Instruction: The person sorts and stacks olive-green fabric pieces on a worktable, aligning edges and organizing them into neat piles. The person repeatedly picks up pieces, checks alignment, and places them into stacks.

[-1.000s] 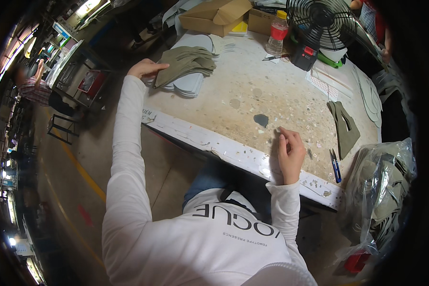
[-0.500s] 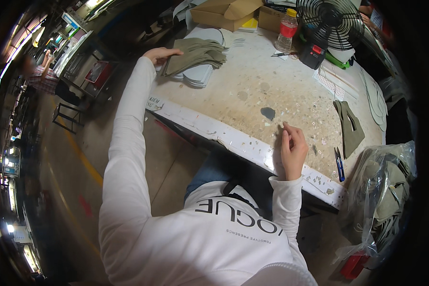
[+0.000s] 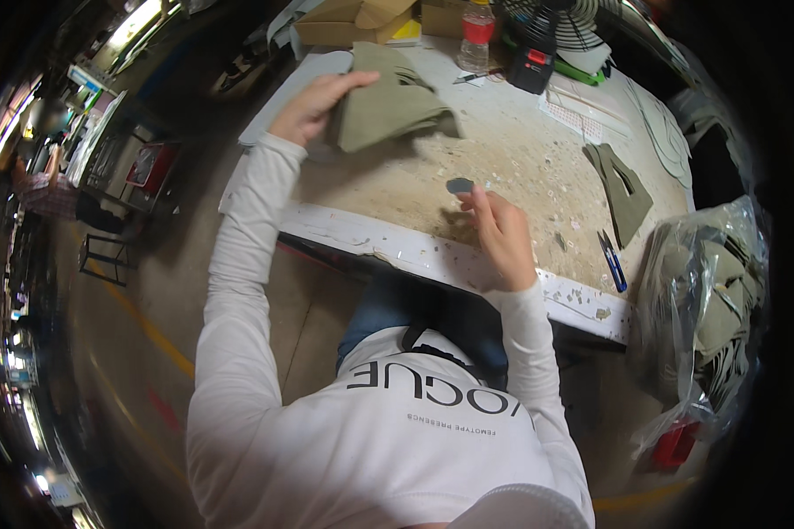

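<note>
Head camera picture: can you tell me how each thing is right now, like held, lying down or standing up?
Left hand: gripping the olive fabric stack.
Olive fabric stack: lifted at one edge.
Right hand: on the table, fingers pinched.
Dark patch: lying flat by the fingertips.
Cut olive piece: lying flat, untouched.
Bottle: upright, capped.
Blue snips: lying unused.

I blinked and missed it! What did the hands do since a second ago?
The left hand has lifted the top olive fabric piece off the stack; before, it only rested on it. The right hand stays at the table's front edge, by the small dark patch. The cut piece, blue clippers and fan look unmoved.
</note>
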Tool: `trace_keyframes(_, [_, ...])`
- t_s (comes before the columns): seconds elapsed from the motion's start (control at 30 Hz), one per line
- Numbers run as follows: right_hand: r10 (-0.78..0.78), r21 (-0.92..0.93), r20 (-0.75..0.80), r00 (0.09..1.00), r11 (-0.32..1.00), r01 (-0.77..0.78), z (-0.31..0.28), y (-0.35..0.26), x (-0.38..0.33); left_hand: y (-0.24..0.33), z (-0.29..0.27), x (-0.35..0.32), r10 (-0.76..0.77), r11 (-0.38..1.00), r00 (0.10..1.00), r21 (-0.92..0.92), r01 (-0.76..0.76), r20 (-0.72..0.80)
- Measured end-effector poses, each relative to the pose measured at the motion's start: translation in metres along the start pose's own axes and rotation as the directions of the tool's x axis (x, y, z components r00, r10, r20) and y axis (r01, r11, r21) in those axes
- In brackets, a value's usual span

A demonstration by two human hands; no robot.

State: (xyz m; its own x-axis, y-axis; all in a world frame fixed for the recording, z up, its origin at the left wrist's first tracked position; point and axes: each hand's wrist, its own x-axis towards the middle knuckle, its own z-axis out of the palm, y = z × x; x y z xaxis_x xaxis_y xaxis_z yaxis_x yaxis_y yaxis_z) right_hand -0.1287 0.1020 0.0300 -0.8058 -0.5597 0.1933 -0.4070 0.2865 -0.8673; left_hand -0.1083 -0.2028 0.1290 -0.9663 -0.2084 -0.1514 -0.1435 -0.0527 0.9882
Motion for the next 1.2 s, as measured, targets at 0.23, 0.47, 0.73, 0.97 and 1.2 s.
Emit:
trace_keyframes(0.23, [0.479,0.278,0.26,0.838,0.794,-0.54,0.014,-0.009,0.027,-0.085,0.118,-0.023,0.065,0.905,0.994,-0.415,-0.097,-0.089])
trace_keyframes(0.47, [0.409,0.623,0.176,0.895,0.658,-0.423,0.027,-0.004,0.008,-0.085,0.158,-0.024,0.21,0.914,0.952,-0.301,-0.272,-0.221])
trace_keyframes(0.73, [0.24,0.968,-0.058,0.969,-0.224,0.114,-0.033,0.008,0.02,-0.054,0.166,-0.027,-0.02,0.881,0.989,-0.465,0.088,0.148])
trace_keyframes(0.97, [0.438,0.954,-0.255,0.862,-0.032,0.299,-0.094,0.029,0.038,-0.094,0.179,0.016,0.008,0.922,0.989,-0.384,0.048,0.144])
trace_keyframes(1.2, [-0.111,0.085,-0.517,0.849,0.98,0.18,-0.116,0.052,0.035,-0.116,0.17,0.038,-0.179,0.935,0.977,-0.29,0.205,0.114])
